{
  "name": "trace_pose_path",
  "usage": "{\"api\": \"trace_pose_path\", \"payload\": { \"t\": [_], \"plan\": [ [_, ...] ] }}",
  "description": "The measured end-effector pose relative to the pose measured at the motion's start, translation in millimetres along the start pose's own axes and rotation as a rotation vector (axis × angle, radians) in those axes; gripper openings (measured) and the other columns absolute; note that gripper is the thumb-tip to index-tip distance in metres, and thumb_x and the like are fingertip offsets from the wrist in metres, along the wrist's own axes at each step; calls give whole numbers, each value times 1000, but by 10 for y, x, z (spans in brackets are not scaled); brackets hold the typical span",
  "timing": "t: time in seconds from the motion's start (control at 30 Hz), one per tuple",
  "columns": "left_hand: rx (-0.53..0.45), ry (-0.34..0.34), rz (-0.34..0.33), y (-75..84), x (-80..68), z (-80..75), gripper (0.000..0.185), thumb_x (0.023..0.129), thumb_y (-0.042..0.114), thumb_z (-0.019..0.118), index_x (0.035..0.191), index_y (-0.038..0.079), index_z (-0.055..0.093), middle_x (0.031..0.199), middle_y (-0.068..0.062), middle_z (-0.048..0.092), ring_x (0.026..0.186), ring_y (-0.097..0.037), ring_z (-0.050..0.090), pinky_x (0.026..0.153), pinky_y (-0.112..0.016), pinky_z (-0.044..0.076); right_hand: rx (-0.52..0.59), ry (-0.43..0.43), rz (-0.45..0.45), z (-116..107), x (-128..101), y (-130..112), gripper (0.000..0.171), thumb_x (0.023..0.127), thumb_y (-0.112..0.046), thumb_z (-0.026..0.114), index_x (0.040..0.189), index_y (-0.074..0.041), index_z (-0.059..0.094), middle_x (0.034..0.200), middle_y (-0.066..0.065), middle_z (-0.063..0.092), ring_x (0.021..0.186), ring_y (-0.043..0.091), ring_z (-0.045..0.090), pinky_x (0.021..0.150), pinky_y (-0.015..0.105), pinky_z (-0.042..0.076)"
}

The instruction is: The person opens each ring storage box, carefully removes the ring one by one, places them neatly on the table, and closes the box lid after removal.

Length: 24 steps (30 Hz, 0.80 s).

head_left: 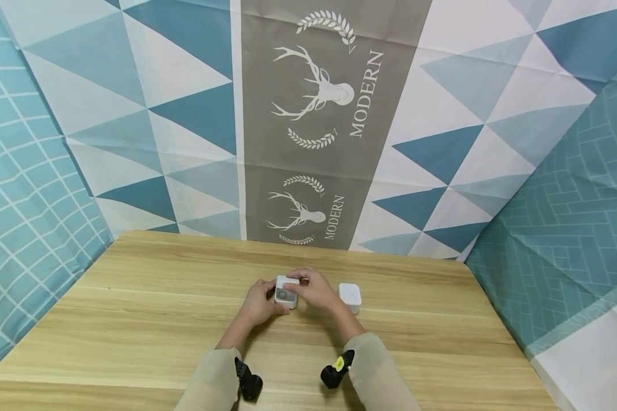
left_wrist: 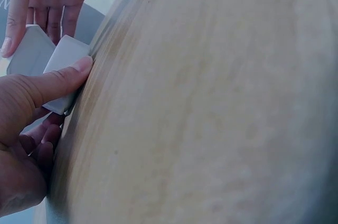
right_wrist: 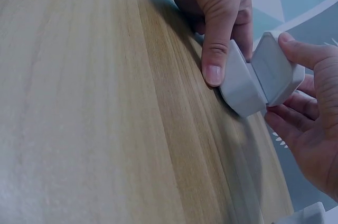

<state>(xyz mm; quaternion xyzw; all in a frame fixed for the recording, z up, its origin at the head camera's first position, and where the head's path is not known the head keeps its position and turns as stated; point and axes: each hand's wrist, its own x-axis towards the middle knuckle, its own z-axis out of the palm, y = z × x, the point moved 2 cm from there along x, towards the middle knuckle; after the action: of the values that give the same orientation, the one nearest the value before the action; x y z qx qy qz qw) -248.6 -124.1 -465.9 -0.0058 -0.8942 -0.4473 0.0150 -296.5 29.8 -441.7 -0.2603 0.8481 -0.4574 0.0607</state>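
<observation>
A small white hinged jewelry box (head_left: 286, 298) stands on the wooden table with its lid raised. Its grey inside shows a round shape, too small to make out. My left hand (head_left: 257, 304) grips the base (right_wrist: 238, 86) from the left, the thumb on the near side and the fingers behind. From the right, my right hand (head_left: 312, 289) holds the raised lid (right_wrist: 272, 68) between thumb and fingers. In the left wrist view the lid (left_wrist: 31, 52) leans away from the base. A second white box (head_left: 349, 295), closed, sits just right of the right hand.
The wooden table (head_left: 149, 308) runs back to a patterned cloth wall (head_left: 200, 137). Tiled blue cloth (head_left: 25, 160) hangs on the left, and green-blue cloth (head_left: 560, 217) on the right. Small black cameras (head_left: 249, 383) are strapped at both sleeves.
</observation>
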Motion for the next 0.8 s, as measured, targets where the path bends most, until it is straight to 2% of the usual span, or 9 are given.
{"api": "trace_pose_path", "payload": {
  "t": [0.8],
  "plan": [
    [25, -3, 3, -24, 18, 23, 78, 64, 24, 86, 130, -3, 52, 116, -19, 55, 111, -33, 51, 97, -49, 42, -25, -4, 7, 0, 43, 36, 36, 88, -31, 64, 112, -4, 67, 119, 11, 62, 109, 22, 59, 92, 33, 50]
  ]
}}
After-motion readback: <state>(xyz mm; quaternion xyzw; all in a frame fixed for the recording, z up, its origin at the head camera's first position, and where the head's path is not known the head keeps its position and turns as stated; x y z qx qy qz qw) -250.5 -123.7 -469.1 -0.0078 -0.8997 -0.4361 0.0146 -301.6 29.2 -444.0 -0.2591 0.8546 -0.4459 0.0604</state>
